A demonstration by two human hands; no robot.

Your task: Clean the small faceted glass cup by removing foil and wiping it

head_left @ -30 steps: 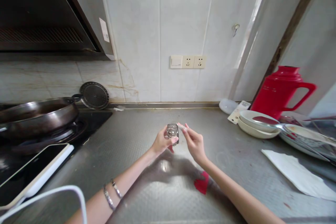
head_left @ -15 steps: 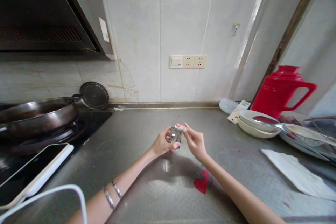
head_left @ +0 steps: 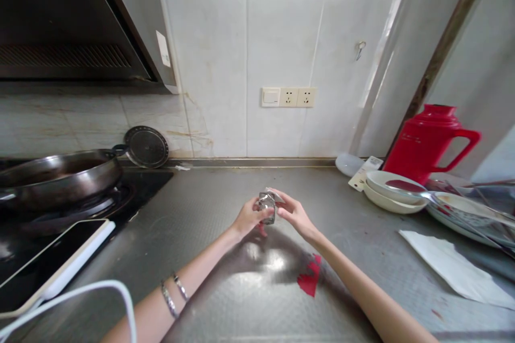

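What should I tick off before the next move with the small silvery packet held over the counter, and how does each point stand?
1. Left hand has a closed grip on the silvery packet: ok.
2. Right hand pinches the packet's top edge: ok.
3. Packet already torn open: cannot tell, it is too small in the picture.
4. Packet is held up off the steel counter: ok, judging by the shadow under the hands.
5. Red scrap lies on the counter by the right forearm, apart from both hands: ok.
6. Pan on the stove is far to the left of both hands: ok.
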